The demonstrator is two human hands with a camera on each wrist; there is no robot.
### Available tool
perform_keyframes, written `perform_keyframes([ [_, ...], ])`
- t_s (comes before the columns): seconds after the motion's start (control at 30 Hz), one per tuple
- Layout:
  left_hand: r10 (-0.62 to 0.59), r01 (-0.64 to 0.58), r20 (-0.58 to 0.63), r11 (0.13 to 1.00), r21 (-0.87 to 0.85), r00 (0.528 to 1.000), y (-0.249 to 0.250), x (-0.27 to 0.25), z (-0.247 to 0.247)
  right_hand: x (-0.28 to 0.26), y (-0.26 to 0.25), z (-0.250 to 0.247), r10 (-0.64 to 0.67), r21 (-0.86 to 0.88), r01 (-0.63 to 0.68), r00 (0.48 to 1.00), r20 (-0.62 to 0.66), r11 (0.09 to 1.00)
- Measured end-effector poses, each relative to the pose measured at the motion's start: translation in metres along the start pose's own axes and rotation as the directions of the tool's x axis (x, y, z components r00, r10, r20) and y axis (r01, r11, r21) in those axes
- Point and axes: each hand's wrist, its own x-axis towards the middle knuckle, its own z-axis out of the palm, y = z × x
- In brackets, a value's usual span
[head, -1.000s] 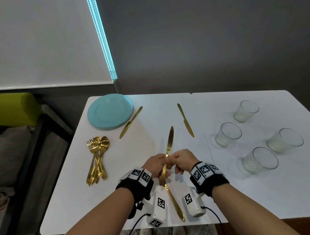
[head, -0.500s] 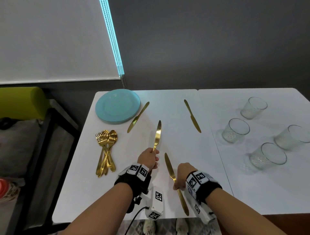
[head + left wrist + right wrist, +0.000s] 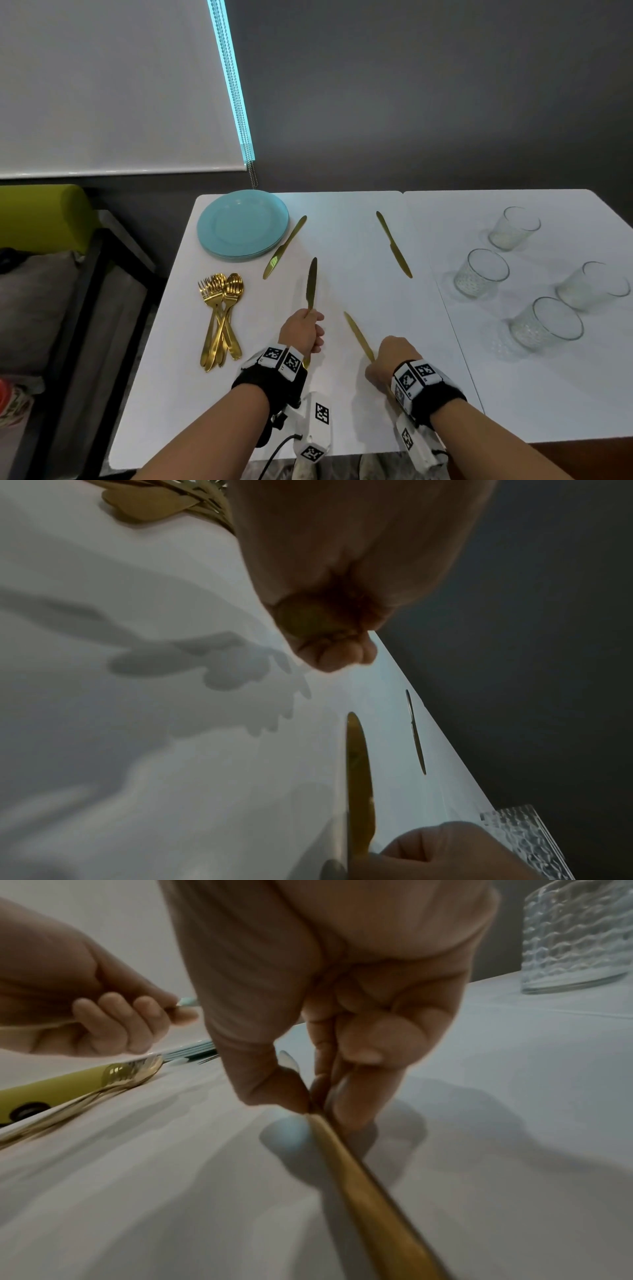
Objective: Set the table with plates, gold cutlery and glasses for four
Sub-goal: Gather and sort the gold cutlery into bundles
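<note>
My left hand [image 3: 303, 330] grips the handle of a gold knife [image 3: 311, 284] whose blade points away from me over the white table [image 3: 359, 260]. My right hand [image 3: 388, 359] pinches a second gold knife [image 3: 356, 335] near its middle; in the right wrist view thumb and fingers close on this knife [image 3: 363, 1183], low over the table. Two more gold knives [image 3: 285, 246] [image 3: 394, 244] lie farther back. A stack of teal plates [image 3: 242, 225] sits at the back left. Gold forks and spoons [image 3: 221, 318] lie bundled at the left.
Several clear textured glasses [image 3: 481, 274] stand on the right half of the table. A green chair [image 3: 41, 219] and a dark frame are off the left edge. A grey wall and a white blind rise behind the table.
A second ago both hands held the two knives together at the centre. They have drawn apart: the left carried its knife to the left, the right brought its knife down and right.
</note>
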Motion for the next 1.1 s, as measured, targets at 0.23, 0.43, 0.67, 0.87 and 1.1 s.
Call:
perform_keyframes([
  [0.23, -0.029, 0.040, 0.119, 0.995, -0.092, 0.992, 0.011, -0.002, 0.007, 0.008, -0.007, -0.036, -0.092, 0.448, 0.030, 0.989, 0.116, 0.894],
  [0.43, -0.004, 0.008, 0.185, 1.000, -0.020, 0.983, 0.020, 0.004, 0.021, 0.017, -0.030, -0.065, -0.166, 0.659, 0.075, 0.983, 0.076, 0.749],
  [0.67, 0.051, -0.054, 0.109, 0.998, 0.029, 0.993, 0.036, 0.026, 0.042, 0.043, -0.048, -0.083, -0.228, 0.610, 0.125, 0.969, 0.093, 0.782],
  [0.87, 0.030, -0.032, 0.029, 0.997, 0.077, 0.999, 0.054, 0.053, 0.051, 0.080, -0.043, -0.118, -0.241, 0.646, 0.150, 0.969, 0.055, 0.749],
  [1.1, 0.013, -0.011, -0.016, 0.994, 0.113, 1.000, 0.071, 0.082, 0.047, 0.173, -0.024, -0.165, 0.004, 0.231, 0.055, 0.969, -0.247, 0.971],
])
